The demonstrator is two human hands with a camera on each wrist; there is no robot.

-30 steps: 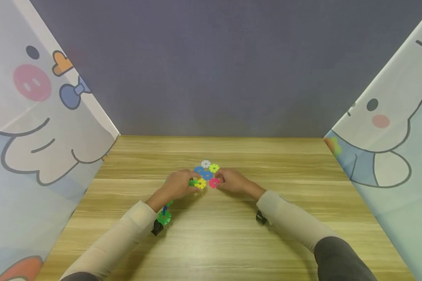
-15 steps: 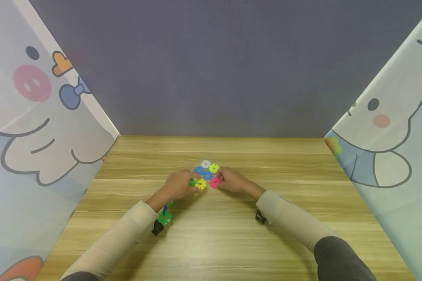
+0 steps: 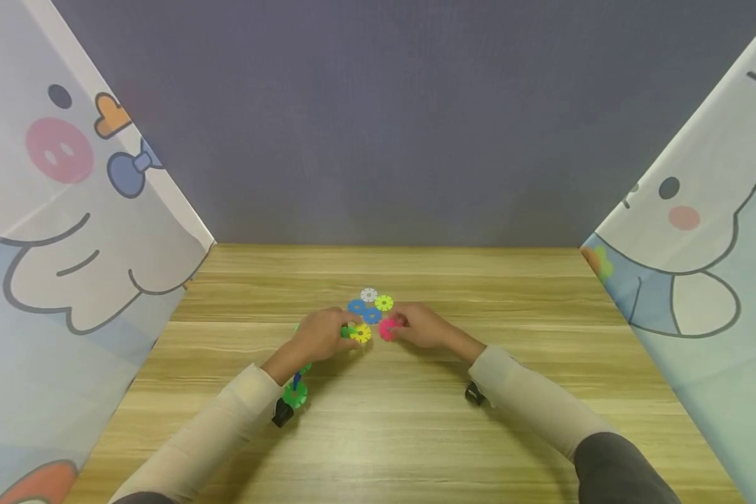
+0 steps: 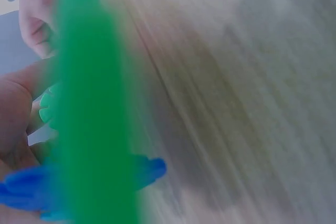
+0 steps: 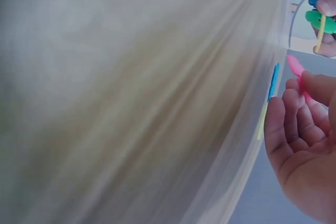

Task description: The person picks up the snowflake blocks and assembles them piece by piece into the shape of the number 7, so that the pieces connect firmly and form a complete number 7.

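My left hand (image 3: 321,334) holds a linked chain of slotted plastic snowflake discs. At its fingertips is a yellow disc (image 3: 361,333) with a green one beside it, while a dark blue disc (image 3: 297,380) and a green disc (image 3: 295,395) trail below the wrist. In the left wrist view a blurred green disc (image 4: 94,108) fills the foreground, crossed by a blue disc (image 4: 151,171). Between thumb and fingers, my right hand (image 3: 423,325) pinches a pink snowflake disc (image 3: 387,328), tilted in the right wrist view. A small gap separates the pink and yellow discs.
Just beyond the hands, loose discs lie on the wooden table (image 3: 378,434): a white disc (image 3: 368,295), a yellow-green disc (image 3: 383,302) and two blue discs (image 3: 372,316). A grey panel (image 3: 378,140) stands behind, with cartoon-printed panels (image 3: 699,210) at both sides.
My right hand has shifted slightly to the right with the pink disc, which has turned a little. The left hand and its chain have barely moved.
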